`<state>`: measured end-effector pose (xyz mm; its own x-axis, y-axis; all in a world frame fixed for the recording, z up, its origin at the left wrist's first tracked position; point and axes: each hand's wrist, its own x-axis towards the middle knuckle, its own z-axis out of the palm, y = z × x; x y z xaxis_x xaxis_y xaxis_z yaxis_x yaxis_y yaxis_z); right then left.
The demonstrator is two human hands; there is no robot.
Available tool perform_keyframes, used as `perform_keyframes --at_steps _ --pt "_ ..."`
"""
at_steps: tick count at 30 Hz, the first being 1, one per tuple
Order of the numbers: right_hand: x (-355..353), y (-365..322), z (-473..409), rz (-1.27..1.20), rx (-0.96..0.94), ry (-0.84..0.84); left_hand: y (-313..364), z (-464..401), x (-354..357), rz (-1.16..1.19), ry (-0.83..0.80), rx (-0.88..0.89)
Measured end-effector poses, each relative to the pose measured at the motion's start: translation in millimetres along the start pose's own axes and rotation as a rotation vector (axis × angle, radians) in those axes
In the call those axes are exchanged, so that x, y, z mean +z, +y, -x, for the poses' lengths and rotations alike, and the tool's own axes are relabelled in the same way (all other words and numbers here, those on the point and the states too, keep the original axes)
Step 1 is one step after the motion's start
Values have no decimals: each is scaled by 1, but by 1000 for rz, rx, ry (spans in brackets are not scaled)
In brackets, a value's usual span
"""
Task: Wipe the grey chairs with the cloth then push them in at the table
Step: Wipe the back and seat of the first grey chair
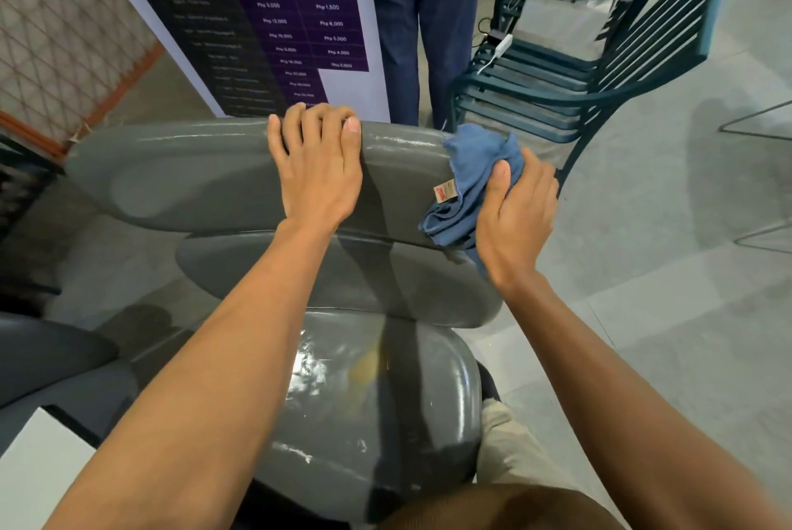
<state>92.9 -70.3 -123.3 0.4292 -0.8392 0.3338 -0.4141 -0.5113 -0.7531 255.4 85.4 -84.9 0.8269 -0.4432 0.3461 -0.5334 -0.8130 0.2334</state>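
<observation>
The wiping step looks under way: the left hand (315, 161) lies flat with straight fingers draped over the top edge of the grey chair (193, 174) backrest, steadying it, while the right hand (516, 212) grips the bunched blue cloth (465, 182) against the backrest's right end. Next, the cloth probably needs drawing across the backrest and down to the seat; pushing in at the counter comes later.

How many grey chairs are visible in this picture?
2. One grey chair is in the centre, under both hands; only part of a second grey chair shows at the left edge. Others may be out of view.
</observation>
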Motion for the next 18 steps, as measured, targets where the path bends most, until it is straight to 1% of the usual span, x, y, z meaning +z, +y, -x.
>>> perform_keyframes --at_steps 4,5,7,9,13,18 --pt "8 -26 -14 338 -232 -28 1 0 1 -3 -2 -5" --pt "11 -31 -16 394 -294 -22 0 0 0 -2 -2 -4" --pt "10 -32 -15 416 -374 -30 -1 0 -1 2 -12 4" --pt "3 -23 -13 349 -365 -84 -2 0 -3 2 -19 8" --pt "-6 0 0 91 -142 -96 -1 2 -5 12 -22 9" --pt "-6 27 16 -334 67 -65 3 2 -4 1 -21 -13"
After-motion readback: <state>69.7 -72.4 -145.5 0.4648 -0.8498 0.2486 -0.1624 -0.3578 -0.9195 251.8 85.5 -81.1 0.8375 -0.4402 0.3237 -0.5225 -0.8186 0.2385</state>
